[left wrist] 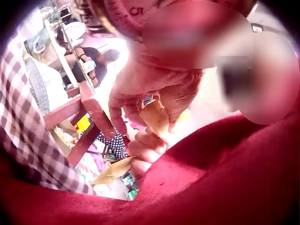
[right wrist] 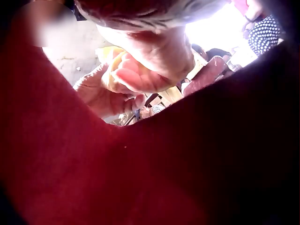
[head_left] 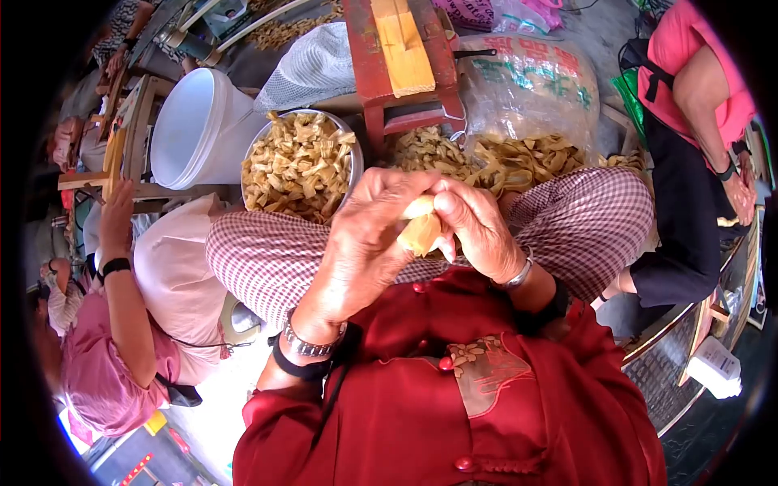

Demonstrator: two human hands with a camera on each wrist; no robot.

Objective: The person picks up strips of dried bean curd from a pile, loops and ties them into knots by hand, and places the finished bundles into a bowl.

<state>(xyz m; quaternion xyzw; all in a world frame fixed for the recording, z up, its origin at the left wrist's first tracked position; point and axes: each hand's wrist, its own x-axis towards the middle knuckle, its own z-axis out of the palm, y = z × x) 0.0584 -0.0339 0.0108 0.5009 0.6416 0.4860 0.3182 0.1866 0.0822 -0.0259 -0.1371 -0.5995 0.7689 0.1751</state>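
Note:
In front of the lap, both hands work on one yellow-tan strip (head_left: 421, 235) that looks like dried plant food, folded into a small bundle. My left hand (head_left: 361, 243) pinches the bundle between thumb and fingers. From the other side, my right hand (head_left: 478, 227) grips it, thumb near the top fold. In the left wrist view, the folded strip (left wrist: 154, 117) shows between the hands, and a loose strip end (left wrist: 112, 171) sticks out past the right hand's curled fingers (left wrist: 146, 150). Ahead, a round bowl (head_left: 357, 166) is heaped with similar folded pieces (head_left: 298, 162).
Loose flat strips (head_left: 527, 158) lie beyond the right knee, before a large clear printed sack (head_left: 527, 81). A red wooden bench (head_left: 381, 121) with a pale board stands ahead. A white bucket (head_left: 194, 130) is at the left. People sit on both sides.

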